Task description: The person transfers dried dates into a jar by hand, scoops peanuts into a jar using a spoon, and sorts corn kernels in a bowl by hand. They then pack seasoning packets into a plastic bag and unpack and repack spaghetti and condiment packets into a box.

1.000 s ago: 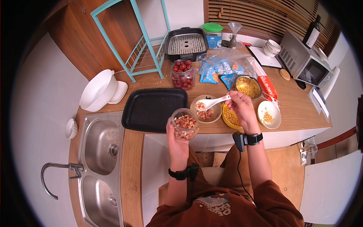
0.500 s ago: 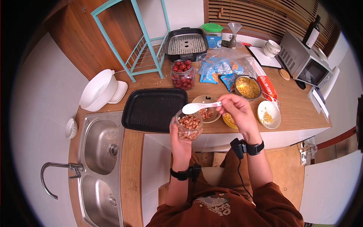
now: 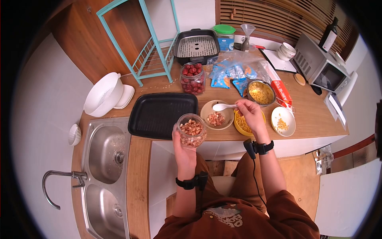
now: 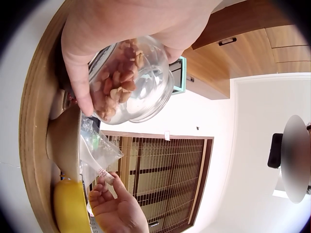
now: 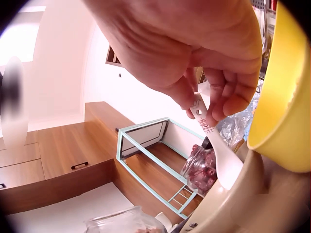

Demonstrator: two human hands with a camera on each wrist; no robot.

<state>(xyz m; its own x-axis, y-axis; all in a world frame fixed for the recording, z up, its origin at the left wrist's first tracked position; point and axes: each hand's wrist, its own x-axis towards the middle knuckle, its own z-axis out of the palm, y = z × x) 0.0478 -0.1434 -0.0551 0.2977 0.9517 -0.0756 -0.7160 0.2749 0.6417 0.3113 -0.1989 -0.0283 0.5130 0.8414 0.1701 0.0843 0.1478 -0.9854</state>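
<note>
My bare left hand (image 3: 184,153) reaches forward from my bare left forearm (image 3: 185,204), with the left wrist (image 3: 186,170) close to in line with it. The palm is in a supporting grip, its fingers (image 4: 79,80) spread and bent round opposite sides of what I hold. My bare right hand (image 3: 251,114) is farther forward and to the right, well apart from the left. Its thumb (image 5: 179,92) and index finger pinch together, while the other fingers (image 5: 236,101) curl in beneath the palm. My bare right forearm (image 3: 272,171) angles forward and inward to the right wrist (image 3: 260,134).
</note>
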